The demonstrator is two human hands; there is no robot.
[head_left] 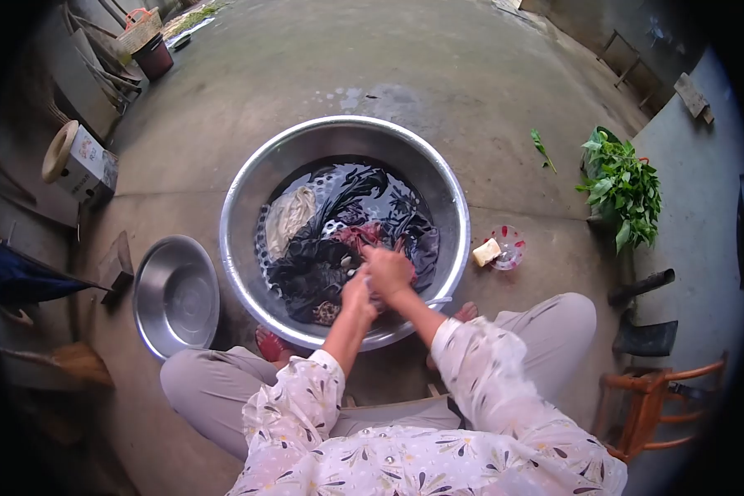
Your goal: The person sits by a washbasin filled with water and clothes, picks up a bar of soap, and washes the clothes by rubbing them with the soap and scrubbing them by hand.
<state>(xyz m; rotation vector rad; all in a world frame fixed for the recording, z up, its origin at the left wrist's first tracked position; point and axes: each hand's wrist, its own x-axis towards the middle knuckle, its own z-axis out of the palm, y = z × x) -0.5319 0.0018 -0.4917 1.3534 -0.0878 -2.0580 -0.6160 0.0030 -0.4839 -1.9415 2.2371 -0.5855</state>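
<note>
A large metal basin point(231, 264) stands on the floor between my knees, with dark water and soaked laundry inside. My left hand point(360, 296) and my right hand point(388, 273) meet over its near half, both closed on bunched wet cloth that they largely cover. Reddish cloth point(357, 235) shows just beyond my fingers. Around it lie dark clothes point(302, 263), and a cream cloth point(289, 217) rests at the left side. A small patterned piece of fabric point(326, 312) is near the basin's front wall.
A smaller metal basin point(176, 293) sits to the left. On the right are a soap bar point(486, 252), a clear dish with red marks point(509, 248), leafy greens point(624, 190) and a wooden chair point(641, 405). A cardboard box point(87, 165) stands at far left.
</note>
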